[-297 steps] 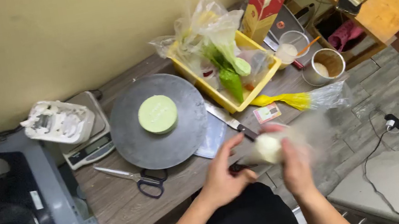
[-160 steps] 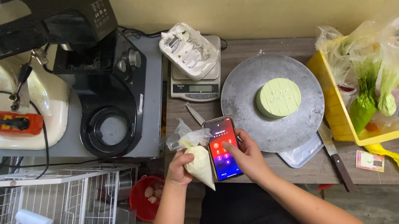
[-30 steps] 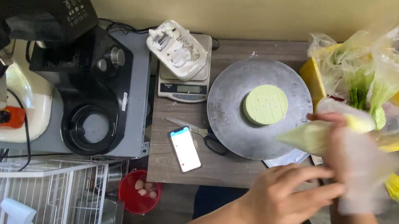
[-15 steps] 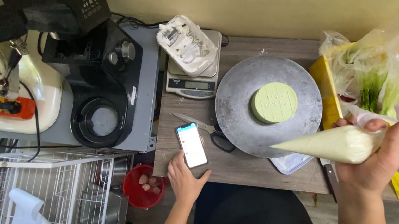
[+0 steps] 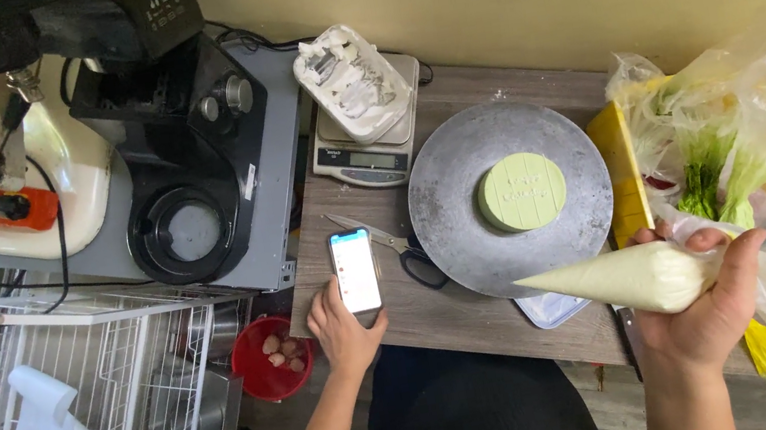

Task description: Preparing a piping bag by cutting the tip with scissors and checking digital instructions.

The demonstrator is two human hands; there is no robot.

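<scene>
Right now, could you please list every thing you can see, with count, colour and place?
piping bag: one, cream, in right hand
phone: one, lit, table's left edge
cake: one, pale green, on turntable
turntable: one, grey, table middle
scissors: one, black-handled, beside phone
scale: one, grey, carries white tray
mixer: one, black, left
bin: one, yellow, right
bowl: one, red, below table
left hand: touches phone
right hand: fingers around bag
</scene>
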